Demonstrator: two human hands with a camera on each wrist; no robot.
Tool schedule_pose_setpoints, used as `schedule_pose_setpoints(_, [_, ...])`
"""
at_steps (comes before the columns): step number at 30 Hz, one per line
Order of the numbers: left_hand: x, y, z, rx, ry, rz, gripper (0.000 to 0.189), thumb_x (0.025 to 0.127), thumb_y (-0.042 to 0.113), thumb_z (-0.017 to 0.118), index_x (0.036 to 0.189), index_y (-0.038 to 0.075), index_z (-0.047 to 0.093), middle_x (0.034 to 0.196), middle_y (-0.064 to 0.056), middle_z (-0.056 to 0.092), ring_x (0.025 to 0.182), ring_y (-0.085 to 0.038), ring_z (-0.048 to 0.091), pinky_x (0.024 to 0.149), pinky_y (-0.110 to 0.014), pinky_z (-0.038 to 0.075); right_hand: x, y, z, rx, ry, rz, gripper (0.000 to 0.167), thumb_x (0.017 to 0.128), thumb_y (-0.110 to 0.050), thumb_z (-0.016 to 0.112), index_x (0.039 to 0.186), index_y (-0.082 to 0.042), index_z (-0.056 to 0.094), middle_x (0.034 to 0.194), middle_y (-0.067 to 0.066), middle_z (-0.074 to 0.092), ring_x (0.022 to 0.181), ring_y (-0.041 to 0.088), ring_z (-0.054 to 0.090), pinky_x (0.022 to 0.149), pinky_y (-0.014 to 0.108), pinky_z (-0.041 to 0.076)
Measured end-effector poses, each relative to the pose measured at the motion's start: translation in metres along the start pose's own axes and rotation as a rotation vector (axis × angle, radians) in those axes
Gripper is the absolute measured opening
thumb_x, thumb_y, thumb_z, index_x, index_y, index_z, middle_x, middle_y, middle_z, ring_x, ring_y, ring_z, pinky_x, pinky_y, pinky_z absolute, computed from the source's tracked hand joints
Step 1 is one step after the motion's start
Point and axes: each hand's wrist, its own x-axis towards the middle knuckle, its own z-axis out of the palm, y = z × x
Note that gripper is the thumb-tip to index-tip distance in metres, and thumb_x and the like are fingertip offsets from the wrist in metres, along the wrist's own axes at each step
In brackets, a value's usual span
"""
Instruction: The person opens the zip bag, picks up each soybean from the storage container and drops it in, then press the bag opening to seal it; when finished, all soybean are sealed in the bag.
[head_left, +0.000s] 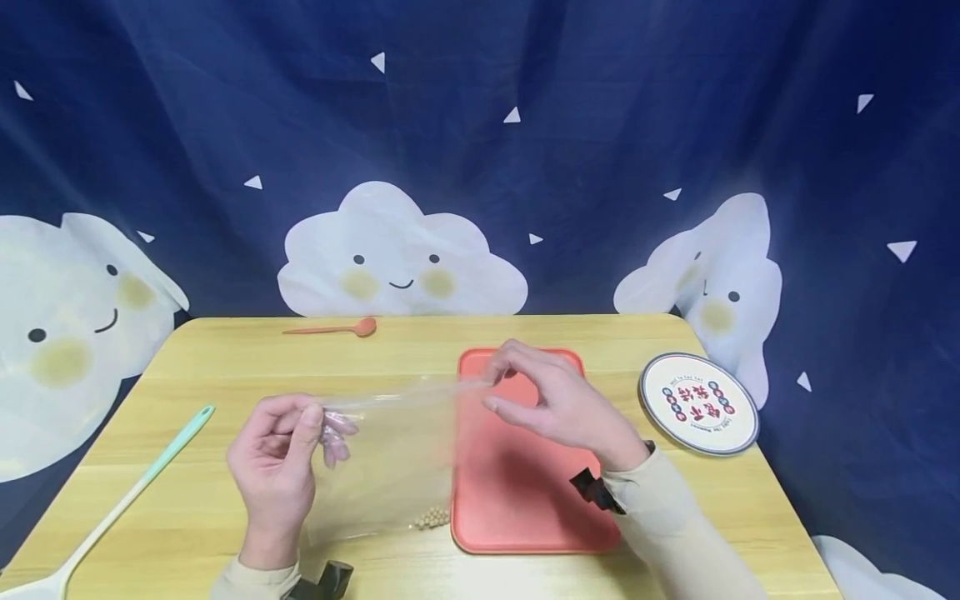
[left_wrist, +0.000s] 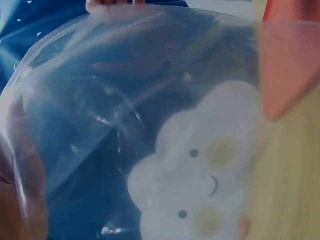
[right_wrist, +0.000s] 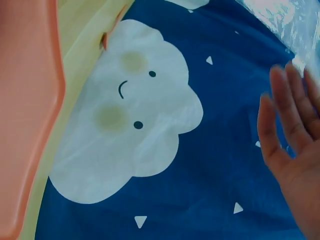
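A clear plastic bag (head_left: 390,450) hangs stretched between my two hands, its right edge blurred. My left hand (head_left: 273,458) pinches its upper left corner between thumb and fingers, and fingertips show through the plastic. At the bag's upper right end, my right hand (head_left: 551,400) has thumb and index finger apart, right at the edge. The right wrist view shows that hand (right_wrist: 295,130) with fingers extended close to the plastic. Small round pale beans (head_left: 431,518) are gathered at the bag's lower right corner. In the left wrist view, the bag (left_wrist: 125,125) bulges across most of the picture.
A coral tray (head_left: 525,517) lies beneath my right hand. To the right is a white plate (head_left: 738,417) with printed characters. A small orange-red spoon (head_left: 365,327) lies at the table's far edge. A long green-and-white handled utensil (head_left: 180,442) lies at the left.
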Motion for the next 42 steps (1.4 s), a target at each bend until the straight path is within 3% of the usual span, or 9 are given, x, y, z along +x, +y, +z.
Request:
schedule_pose_setpoints(3, [0.0,-0.001,0.001,0.018,-0.026,-0.005,0.004,0.09,-0.024,0.047,0.091,-0.024,0.051,0.075,-0.023,0.069,0.055,-0.019,0.065,0.037,-0.025,0.039,0.008,-0.006,0.003,-0.079,0.015,-0.013,0.026,0.092,-0.031,0.069,0.112,-0.018,0.06,0.11,-0.01,0.059,0.106,0.008,0.054,0.094,0.028,0.047])
schedule_pose_setpoints(7, [-0.001,-0.003,0.004,0.083,-0.099,-0.008,0.003,0.089,-0.023,0.05,0.092,-0.024,0.053,0.078,-0.023,0.069,0.063,-0.02,0.069,0.043,-0.024,0.047,0.024,-0.018,0.011,-0.168,0.018,-0.129,0.035,0.09,-0.029,0.072,0.117,-0.01,0.061,0.115,-0.002,0.06,0.111,0.013,0.054,0.099,0.03,0.044])
schedule_pose_setpoints(10, [-0.002,-0.006,0.008,0.131,-0.142,-0.014,0.004,0.089,-0.022,0.054,0.093,-0.023,0.055,0.079,-0.023,0.07,0.068,-0.021,0.07,0.051,-0.023,0.053,0.036,-0.029,0.018,-0.205,-0.011,-0.194,0.032,0.091,-0.03,0.072,0.114,-0.009,0.063,0.111,-0.003,0.062,0.106,0.012,0.056,0.095,0.027,0.044])
schedule_pose_setpoints(14, [-0.003,-0.009,0.013,0.18,-0.172,-0.026,0.006,0.088,-0.02,0.058,0.093,-0.02,0.059,0.08,-0.022,0.07,0.071,-0.02,0.071,0.058,-0.023,0.056,0.047,-0.04,0.027,-0.215,-0.06,-0.234,0.015,0.095,-0.028,0.067,0.102,-0.015,0.066,0.099,-0.009,0.061,0.09,0.007,0.055,0.083,0.021,0.044])
schedule_pose_setpoints(17, [-0.005,-0.01,0.016,0.205,-0.183,-0.041,0.008,0.086,-0.021,0.059,0.094,-0.02,0.059,0.081,-0.023,0.07,0.073,-0.02,0.071,0.062,-0.024,0.058,0.05,-0.041,0.032,-0.195,-0.082,-0.245,0.004,0.095,-0.021,0.066,0.093,-0.017,0.066,0.09,-0.012,0.058,0.081,0.003,0.051,0.075,0.019,0.042])
schedule_pose_setpoints(20, [-0.007,-0.01,0.017,0.229,-0.181,-0.066,0.011,0.085,-0.022,0.06,0.095,-0.019,0.059,0.081,-0.023,0.07,0.075,-0.021,0.072,0.065,-0.024,0.058,0.051,-0.039,0.034,-0.166,-0.094,-0.242,0.006,0.094,-0.016,0.067,0.089,-0.018,0.066,0.086,-0.013,0.057,0.077,0.001,0.05,0.072,0.016,0.042])
schedule_pose_setpoints(32, [-0.007,-0.012,0.018,0.323,-0.191,-0.06,0.007,0.084,-0.02,0.063,0.09,-0.016,0.06,0.083,-0.019,0.072,0.08,-0.017,0.072,0.075,-0.023,0.056,0.052,-0.035,0.039,-0.089,-0.146,-0.245,0.004,0.095,-0.013,0.065,0.091,-0.014,0.065,0.088,-0.011,0.058,0.076,0.001,0.051,0.067,0.011,0.042])
schedule_pose_setpoints(42, [-0.009,-0.011,0.016,0.401,-0.213,-0.131,0.017,0.082,-0.022,0.062,0.095,-0.012,0.063,0.085,-0.017,0.072,0.078,-0.015,0.07,0.068,-0.021,0.056,0.053,-0.033,0.042,-0.132,-0.13,-0.279,0.004,0.096,-0.014,0.064,0.092,-0.013,0.064,0.087,-0.01,0.056,0.077,0.004,0.05,0.069,0.014,0.041])
